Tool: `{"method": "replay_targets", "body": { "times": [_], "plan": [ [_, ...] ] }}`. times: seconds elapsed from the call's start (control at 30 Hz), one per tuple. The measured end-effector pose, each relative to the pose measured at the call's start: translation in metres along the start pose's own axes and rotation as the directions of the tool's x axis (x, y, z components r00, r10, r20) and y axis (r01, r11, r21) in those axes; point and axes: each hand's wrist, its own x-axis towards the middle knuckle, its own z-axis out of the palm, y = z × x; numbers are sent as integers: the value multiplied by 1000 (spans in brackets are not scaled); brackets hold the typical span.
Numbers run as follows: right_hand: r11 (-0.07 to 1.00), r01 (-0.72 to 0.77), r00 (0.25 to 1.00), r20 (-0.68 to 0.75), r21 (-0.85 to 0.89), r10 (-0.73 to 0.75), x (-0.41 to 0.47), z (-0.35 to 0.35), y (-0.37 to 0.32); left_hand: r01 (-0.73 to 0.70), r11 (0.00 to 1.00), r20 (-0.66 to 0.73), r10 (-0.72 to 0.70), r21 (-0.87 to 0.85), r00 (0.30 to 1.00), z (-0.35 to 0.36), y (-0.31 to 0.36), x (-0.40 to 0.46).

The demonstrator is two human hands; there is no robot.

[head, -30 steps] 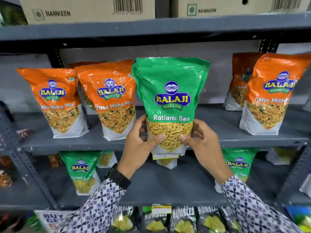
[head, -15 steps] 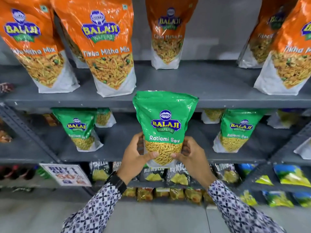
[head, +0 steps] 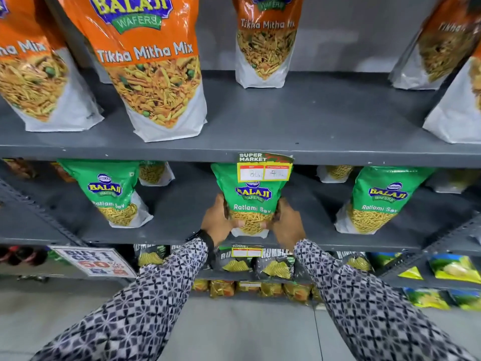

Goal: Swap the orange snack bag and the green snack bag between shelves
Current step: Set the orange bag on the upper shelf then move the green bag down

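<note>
Currently we have both hands on the green snack bag [head: 252, 204] — left hand [head: 217, 225] wrapped around its lower left side, right hand [head: 287, 225] around its lower right, thumbs pressed on the clear front window. Fingers are curled closed on the bag, not spread.

The bag stands upright on the middle shelf [head: 182, 230], near the front edge, roughly mid-span. Its base looks down on the shelf surface, though our hands cover part of the bottom so we can't confirm full contact. Its top is partly hidden behind the yellow price tag [head: 264, 168] hanging off the front edge of the upper shelf [head: 312, 121].

Same shelf: one green bag toward the left end [head: 114, 194], another toward the right end [head: 382, 201], both upright and well apart from ours. More packs sit at the back edge, mostly hidden.

Upper shelf carries the orange snack bags — a large one at the front edge left of centre [head: 153, 69], another cut off at the left end [head: 31, 82], a smaller-looking one at the back edge [head: 265, 43], two more at the right end [head: 442, 48].

Below: dark chip packets [head: 276, 267] on the lower shelf, and a "BUY 1 GET 1" sign [head: 91, 261] at its left end. Both patterned sleeves [head: 130, 316] reach up from the bottom of the view; a dark watch band [head: 205, 239] sits on the left wrist.
</note>
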Motion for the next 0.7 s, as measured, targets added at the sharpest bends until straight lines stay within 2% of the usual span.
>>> {"method": "replay_targets", "body": {
  "times": [0.17,0.33,0.53,0.7],
  "plan": [
    [999,-22,998,51,-35,24,20,6,3,27,999,-3,-27,27,1000,11,-7,21],
    [999,-28,1000,-1,-21,28,21,17,12,6,998,-34,-5,56,999,15,-19,26],
    [999,-33,999,-1,-37,33,17,17,12,-1,999,3,1,52,1000,12,-21,23],
    [996,-74,989,-125,47,79,-6,6,6,1,1000,-17,-1,24,1000,-1,-17,-3]
  ]
}}
